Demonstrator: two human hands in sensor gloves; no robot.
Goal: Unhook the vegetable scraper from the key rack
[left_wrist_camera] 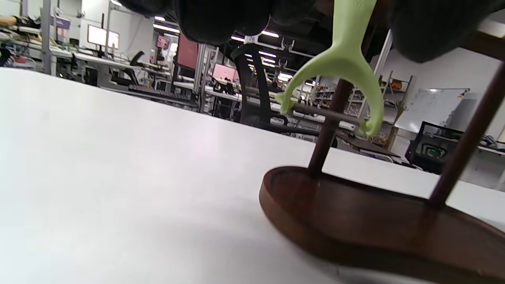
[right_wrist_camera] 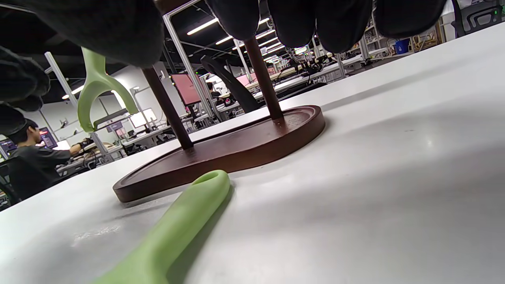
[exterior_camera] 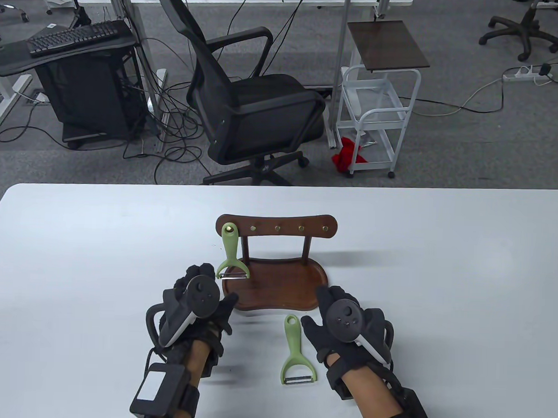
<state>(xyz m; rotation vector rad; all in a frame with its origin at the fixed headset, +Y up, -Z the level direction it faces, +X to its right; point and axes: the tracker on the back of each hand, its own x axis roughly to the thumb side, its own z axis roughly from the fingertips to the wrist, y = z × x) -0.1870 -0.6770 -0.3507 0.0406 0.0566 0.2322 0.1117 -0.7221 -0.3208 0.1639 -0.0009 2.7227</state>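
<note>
The wooden key rack [exterior_camera: 277,264] stands on the white surface [exterior_camera: 441,278]; all positions below are given relative to it. One green vegetable scraper [exterior_camera: 230,255] hangs by its handle loop from the rack's leftmost hook, blade end down over the left edge of the rack's base tray. A second green scraper [exterior_camera: 296,353] lies flat on the surface just in front of the tray, handle loop toward the rack. In the table view the left hand [exterior_camera: 198,306] sits at the tray's front-left corner, just below the hanging scraper's blade; whether it touches the scraper cannot be told, and its fingers are hidden behind the tracker. The left wrist view shows the scraper's fork [left_wrist_camera: 339,69] hanging free between dark glove fingertips. The right hand [exterior_camera: 343,321] rests beside the tray's front-right edge, fingers spread, gripping nothing. Only the right wrist view shows the lying scraper's handle [right_wrist_camera: 177,228] stopping just short of the tray rim.
</note>
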